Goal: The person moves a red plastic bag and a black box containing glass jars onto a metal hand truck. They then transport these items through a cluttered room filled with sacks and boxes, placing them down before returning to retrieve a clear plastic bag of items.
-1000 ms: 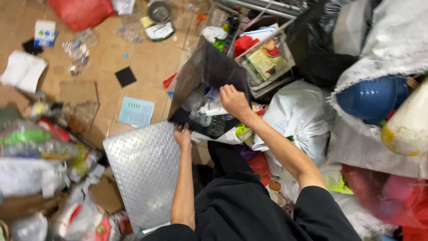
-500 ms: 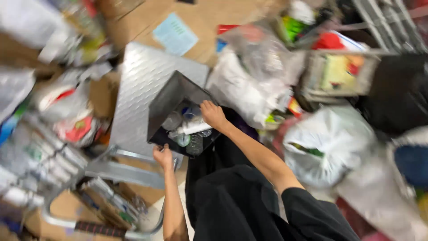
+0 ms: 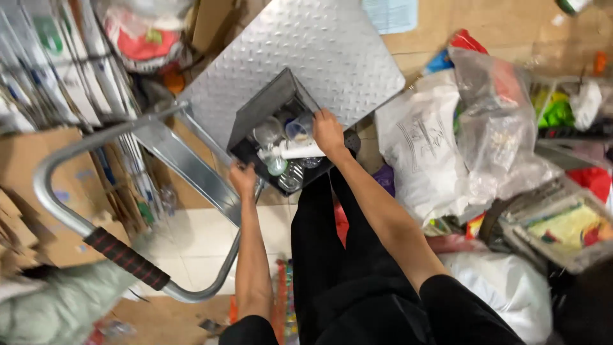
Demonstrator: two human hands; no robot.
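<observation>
The left hand is gripping the near-left edge of a dark bin and the right hand is closing over its right rim, holding the bin tilted at the near corner of a steel platform. To do this well, I judge both hands should be keeping the open mouth facing up so the clear bottles stay inside. The bin's long axis is running from lower left to upper right, mouth facing the camera.
</observation>
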